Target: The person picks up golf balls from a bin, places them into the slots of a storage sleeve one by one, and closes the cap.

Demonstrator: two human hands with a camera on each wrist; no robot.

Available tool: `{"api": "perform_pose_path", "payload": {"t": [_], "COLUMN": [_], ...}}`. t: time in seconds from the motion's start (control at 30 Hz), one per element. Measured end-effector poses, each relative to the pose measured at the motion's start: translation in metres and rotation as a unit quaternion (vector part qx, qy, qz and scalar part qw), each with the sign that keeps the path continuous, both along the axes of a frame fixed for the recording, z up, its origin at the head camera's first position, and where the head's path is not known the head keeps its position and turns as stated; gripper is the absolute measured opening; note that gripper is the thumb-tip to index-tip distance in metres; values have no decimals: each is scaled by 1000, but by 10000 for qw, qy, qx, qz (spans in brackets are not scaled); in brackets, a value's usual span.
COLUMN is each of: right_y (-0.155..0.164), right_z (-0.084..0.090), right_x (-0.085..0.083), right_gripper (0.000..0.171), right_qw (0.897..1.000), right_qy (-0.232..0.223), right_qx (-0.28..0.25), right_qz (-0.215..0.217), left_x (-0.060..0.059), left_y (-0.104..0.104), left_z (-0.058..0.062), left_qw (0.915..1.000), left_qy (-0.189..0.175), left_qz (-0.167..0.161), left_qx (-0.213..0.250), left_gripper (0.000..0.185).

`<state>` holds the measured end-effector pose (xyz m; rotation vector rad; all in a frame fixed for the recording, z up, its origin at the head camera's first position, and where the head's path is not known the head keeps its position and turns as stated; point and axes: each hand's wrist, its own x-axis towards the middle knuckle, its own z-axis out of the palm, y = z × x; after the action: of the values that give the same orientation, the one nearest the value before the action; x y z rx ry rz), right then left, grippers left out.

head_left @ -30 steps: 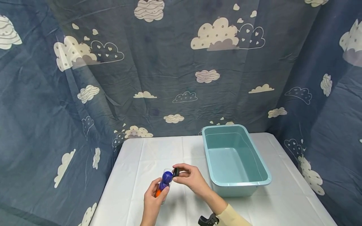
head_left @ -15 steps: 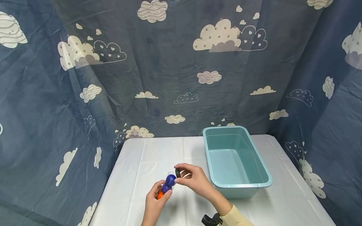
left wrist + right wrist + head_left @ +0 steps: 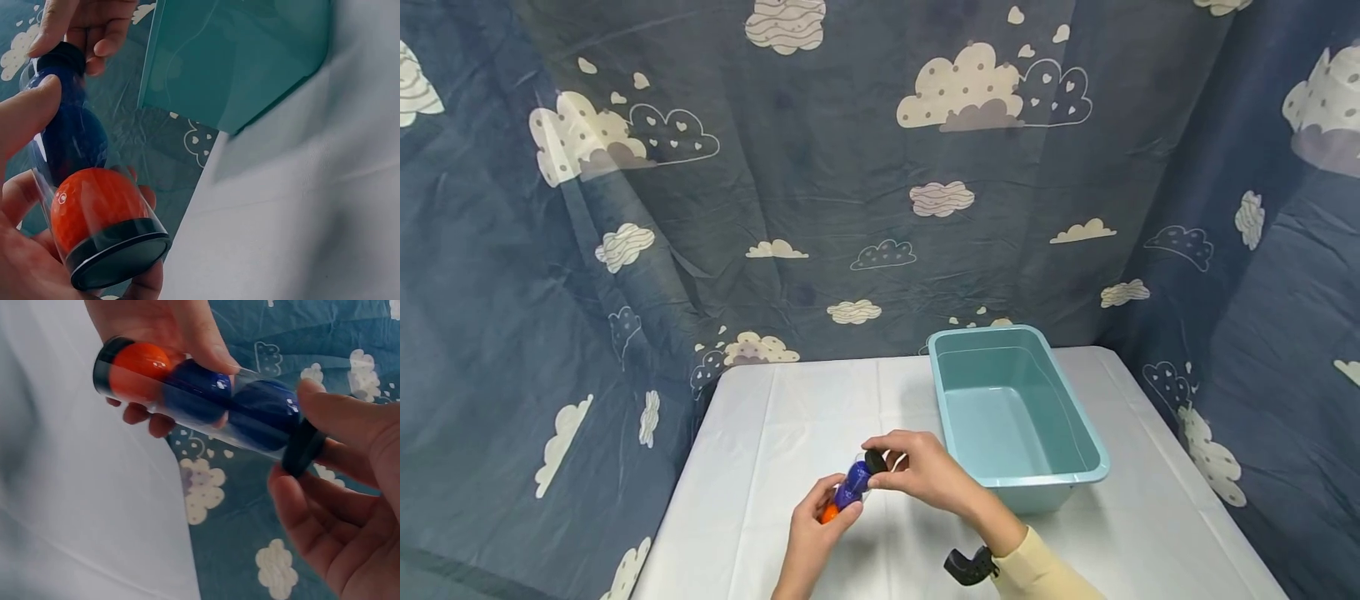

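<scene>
A clear plastic tube (image 3: 222, 419) holds an orange ball (image 3: 140, 372) at its black-capped base and two blue balls (image 3: 265, 415) above it. My left hand (image 3: 820, 521) grips the tube round its middle, thumb on the near side, and the tube tilts up to the right. At the upper end my right hand (image 3: 925, 471) pinches a black cap (image 3: 303, 449) between thumb and fingers. In the right wrist view the cap sits right at the tube's mouth, against the upper blue ball. The orange ball also shows dimples in the left wrist view.
A light teal plastic tub (image 3: 947, 400) stands on the right of the white-covered table (image 3: 790, 417), just beyond my right hand. A dark blue curtain (image 3: 820, 150) with cloud prints surrounds the table at the back and sides.
The cap in my right hand has gone from beside the tube's mouth to right over it. The tube has tilted further to the right and shifted slightly that way.
</scene>
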<state>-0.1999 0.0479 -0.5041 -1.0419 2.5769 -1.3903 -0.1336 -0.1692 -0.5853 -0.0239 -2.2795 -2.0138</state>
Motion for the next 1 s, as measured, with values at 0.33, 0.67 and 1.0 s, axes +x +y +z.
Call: {"api": "perform_pose_path", "payload": {"t": [0.33,0.67,1.0], "right_y": [11,13,8], "right_z": [7,13,7], "right_x": [4,4,6], "right_gripper": [43,41,42], "right_qw": [9981,9960,9933], "right_qy": [-173,-84,-39], "right_qx": [491,773,940], "right_qz": [341,435,670], "left_x": [7,8,19], "left_y": [2,5,4], "left_z": [2,0,-6], "left_qw": [9986,9983,9985], "left_qy": [-329,-93,-147], "left_qz": [-325,-428,-355], "left_qx": [-260,-386,-397], "left_gripper": [41,41,39]}}
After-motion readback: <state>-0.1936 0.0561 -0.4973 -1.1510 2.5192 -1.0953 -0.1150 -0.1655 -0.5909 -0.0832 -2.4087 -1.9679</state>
